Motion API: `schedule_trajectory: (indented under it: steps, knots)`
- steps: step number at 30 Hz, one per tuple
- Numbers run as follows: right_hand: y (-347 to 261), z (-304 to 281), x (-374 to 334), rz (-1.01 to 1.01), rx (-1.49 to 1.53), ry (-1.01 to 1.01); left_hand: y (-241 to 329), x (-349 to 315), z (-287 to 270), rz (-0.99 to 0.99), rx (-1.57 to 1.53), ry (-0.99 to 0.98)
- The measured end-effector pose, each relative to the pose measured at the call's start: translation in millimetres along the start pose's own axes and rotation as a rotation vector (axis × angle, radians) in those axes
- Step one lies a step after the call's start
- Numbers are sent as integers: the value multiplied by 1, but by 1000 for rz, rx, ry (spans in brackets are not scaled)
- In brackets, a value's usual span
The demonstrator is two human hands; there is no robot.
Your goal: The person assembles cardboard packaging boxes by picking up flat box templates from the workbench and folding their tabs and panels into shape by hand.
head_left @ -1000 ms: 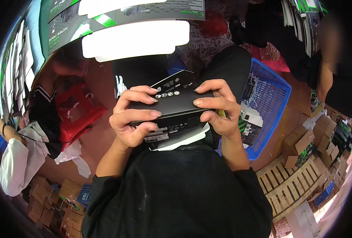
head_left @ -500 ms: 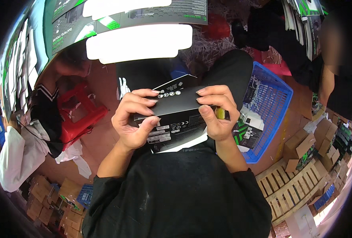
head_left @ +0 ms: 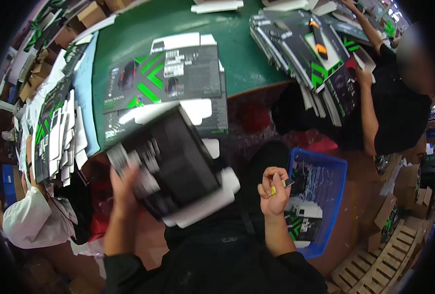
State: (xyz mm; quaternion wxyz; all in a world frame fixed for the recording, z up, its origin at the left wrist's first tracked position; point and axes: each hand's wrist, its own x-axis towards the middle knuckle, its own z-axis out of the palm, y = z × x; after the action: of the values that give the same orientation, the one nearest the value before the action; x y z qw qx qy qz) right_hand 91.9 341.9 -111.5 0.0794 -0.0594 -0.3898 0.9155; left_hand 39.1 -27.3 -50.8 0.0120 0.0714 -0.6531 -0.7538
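Observation:
My left hand (head_left: 124, 185) grips the left edge of a black printed box blank (head_left: 176, 159), thumb on top. The blank is tilted and blurred by motion, its white flaps sticking out at the lower right. Just beyond it, more flat box blanks (head_left: 163, 81) with green stripes lie on the green table (head_left: 234, 54). My right hand (head_left: 275, 196) is apart from the blank, fingers curled around a small yellow cutter (head_left: 273, 190) with a dark, flat tip poking out. That hand is beside the blue basket (head_left: 339, 196).
Printed blanks and strips lie in the basket. Stacked blanks (head_left: 296, 54) with an orange-black knife (head_left: 320, 48) sit at the table's right, near a co-worker's arm (head_left: 369, 117). At left are another person's white sleeve (head_left: 38, 220) and more stacked blanks. Wooden pallets (head_left: 379, 259) lie lower right.
My hands have parted: both held the folded box blank, and now only the left does, spread out flatter and shifted left. The view has tilted up, showing more of the table.

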Motion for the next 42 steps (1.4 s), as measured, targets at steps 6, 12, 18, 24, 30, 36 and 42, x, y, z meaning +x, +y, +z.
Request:
schedule_trajectory:
  steps: [6,12,18,24,30,36,42]
  knots:
    - [-4,22,5,201,-156,80,123,257,27,-23,55,234]
    - [17,9,-15,222,-140,48,77,270,11,485,837,172]
    - [22,-5,-20,413,-268,-85,40,212,45,367,1443,-77]
    - [5,6,-12,368,-546,-166,51,294,34,253,1550,-101]
    - [11,3,-22,335,-621,-138,67,324,45,-59,1680,-174]
    - [4,14,-24,225,-870,-253,120,304,40,288,1476,-160]
    - [-79,59,6,-629,-1237,-423,184,161,102,733,1361,-277]
